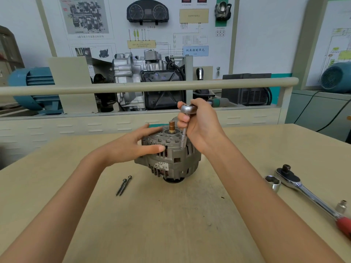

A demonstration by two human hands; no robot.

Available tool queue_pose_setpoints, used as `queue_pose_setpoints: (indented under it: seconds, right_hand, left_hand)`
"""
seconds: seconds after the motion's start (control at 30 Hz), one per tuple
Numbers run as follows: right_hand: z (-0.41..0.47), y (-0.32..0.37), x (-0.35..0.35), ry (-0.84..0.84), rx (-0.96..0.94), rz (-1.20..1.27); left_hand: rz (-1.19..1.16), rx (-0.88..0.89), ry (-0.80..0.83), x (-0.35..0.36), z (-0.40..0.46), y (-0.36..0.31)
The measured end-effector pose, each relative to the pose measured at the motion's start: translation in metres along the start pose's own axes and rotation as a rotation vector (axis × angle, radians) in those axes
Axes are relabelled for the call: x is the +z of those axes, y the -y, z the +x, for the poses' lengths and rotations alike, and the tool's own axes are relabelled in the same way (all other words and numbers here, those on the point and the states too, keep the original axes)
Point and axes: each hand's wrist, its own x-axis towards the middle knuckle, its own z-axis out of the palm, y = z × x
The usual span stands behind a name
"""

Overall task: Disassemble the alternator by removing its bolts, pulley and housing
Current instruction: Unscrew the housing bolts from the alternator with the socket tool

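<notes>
The grey alternator (171, 158) stands on the table (161, 215), pulley end down, its copper shaft end (172, 126) pointing up. My left hand (136, 144) rests against its left side with fingers straight, thumb across the vents. My right hand (199, 124) grips a small ratchet (188, 109) whose extension and socket (183, 138) stand upright on the housing's right rim. Two long bolts (123, 185) lie loose on the table in front left of the alternator.
At the right lie a large ratchet wrench (303, 188) with a red handle, a big socket (273, 183) and a small socket (341, 206). A rail (133, 86) and a gearbox training stand (150, 80) stand behind the table.
</notes>
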Motion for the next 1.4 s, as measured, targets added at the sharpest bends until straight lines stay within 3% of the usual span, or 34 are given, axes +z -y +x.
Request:
queue_pose_setpoints:
  seconds: [0.07, 0.27, 0.47, 0.57, 0.9, 1.03, 1.23, 1.4]
  right_hand:
    - [0.0, 0.001, -0.001, 0.011, 0.005, 0.003]
    - [-0.001, 0.005, -0.006, 0.12, 0.053, -0.041]
    - [0.0, 0.01, -0.003, 0.191, 0.161, -0.078]
    - [0.0, 0.008, 0.001, 0.182, 0.181, -0.06]
    - [0.007, 0.009, 0.009, 0.162, 0.324, -0.078]
    - [0.004, 0.007, 0.012, 0.041, 0.223, -0.078]
    - [-0.002, -0.015, 0.027, -0.332, -0.277, 0.002]
    - [-0.004, 0.0, 0.027, -0.267, -0.022, 0.005]
  left_hand:
    - [0.077, 0.05, -0.026, -0.007, -0.004, -0.013]
    - [-0.093, 0.231, -0.131, 0.01, -0.001, -0.038]
    - [-0.255, 0.211, -0.101, 0.02, 0.001, -0.034]
    - [-0.252, 0.219, -0.04, 0.029, 0.001, -0.036]
    - [-0.339, 0.214, -0.06, 0.032, 0.005, -0.03]
    - [-0.388, 0.246, -0.081, 0.034, 0.003, -0.031]
    - [-0.343, 0.268, -0.113, 0.035, 0.002, -0.03]
    - [-0.278, 0.247, -0.112, 0.037, 0.003, -0.032]
